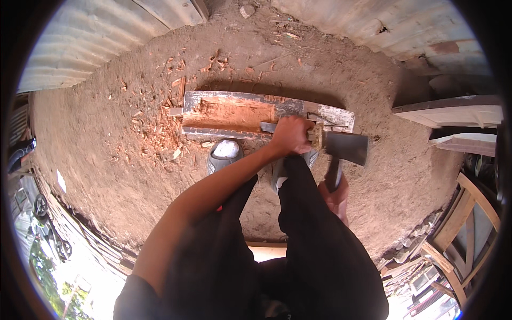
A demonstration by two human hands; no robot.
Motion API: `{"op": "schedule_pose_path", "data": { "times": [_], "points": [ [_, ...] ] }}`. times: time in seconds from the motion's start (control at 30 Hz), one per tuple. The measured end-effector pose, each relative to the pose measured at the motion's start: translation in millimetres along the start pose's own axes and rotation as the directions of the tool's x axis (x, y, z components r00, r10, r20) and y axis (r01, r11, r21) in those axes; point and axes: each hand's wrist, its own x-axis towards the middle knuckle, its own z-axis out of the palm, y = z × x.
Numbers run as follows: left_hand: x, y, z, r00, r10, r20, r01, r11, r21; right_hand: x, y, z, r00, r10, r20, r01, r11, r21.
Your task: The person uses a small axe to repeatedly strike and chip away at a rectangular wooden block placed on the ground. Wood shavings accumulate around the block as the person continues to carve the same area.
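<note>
A long wooden plank (314, 110) with worn dark and whitish paint lies crosswise on the ground before my feet. A broad reddish hollow (229, 114) is cut into its left and middle part. My left hand (292, 134) is closed round a chisel (268, 127), whose flat metal blade points left into the hollow. The chisel's frayed butt (318, 136) sticks out on the right of the fist. My right hand (336, 196) grips the handle of a hatchet (348, 149). Its broad dark head is level with the chisel's butt, the blunt back facing it; whether they touch I cannot tell.
Wood chips (154, 130) are scattered over the dirt floor (101, 170), thickest left of the plank. My shoes (225, 152) stand close to its near edge. Corrugated metal sheets (117, 40) border the far side. Wooden panels (453, 112) and a wooden frame (464, 234) are at the right.
</note>
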Motion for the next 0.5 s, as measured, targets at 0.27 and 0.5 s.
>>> {"op": "schedule_pose_path", "data": {
  "times": [0.27, 0.5],
  "points": [
    [0, 3, 8, 1.0, -0.007, -0.009, 0.006, 0.999, -0.042, -8, 2, -7, 0.982, 0.11, -0.156, -0.001, 0.819, 0.573],
    [-6, -5, 2, 0.999, 0.031, -0.043, -0.032, 0.999, -0.022, 4, -14, -15, 0.956, 0.29, 0.04, -0.292, 0.948, 0.124]
  ]
}}
